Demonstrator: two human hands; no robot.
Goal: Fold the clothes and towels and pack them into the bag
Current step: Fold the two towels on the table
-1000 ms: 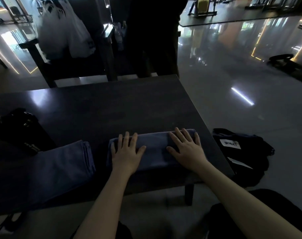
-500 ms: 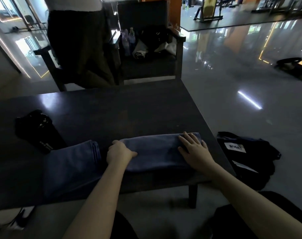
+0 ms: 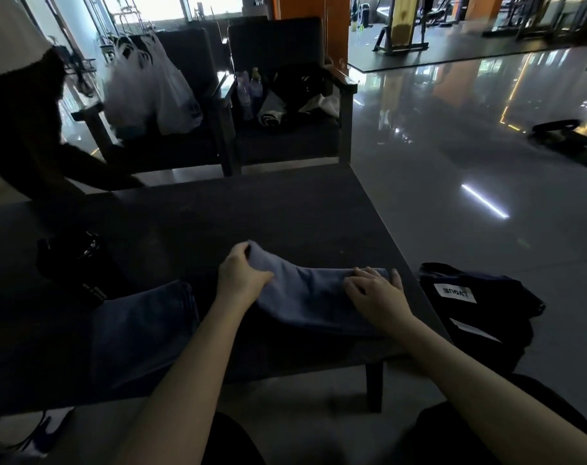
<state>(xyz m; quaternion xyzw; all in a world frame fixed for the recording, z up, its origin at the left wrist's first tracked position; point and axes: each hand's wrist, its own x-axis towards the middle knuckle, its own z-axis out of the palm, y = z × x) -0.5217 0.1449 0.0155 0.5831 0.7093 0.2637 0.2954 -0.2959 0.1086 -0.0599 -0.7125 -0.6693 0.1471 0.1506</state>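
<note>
Whereas both palms lay flat before, the left hand (image 3: 241,280) now grips the blue towel (image 3: 305,297) by its left end, lifting it off the bench (image 3: 251,209), while the right hand (image 3: 375,292) pins the other end, fingers (image 3: 369,273) spread, by the near right corner: likely another fold beginning.

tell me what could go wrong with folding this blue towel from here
1. The left hand grips one raised end of the blue cloth towel while the right hand only presses the other end. The layers may slip and the fold may come out uneven.
2. The towel lies near the right corner of the dark rectangular table, so a tug could slide it off.
</note>
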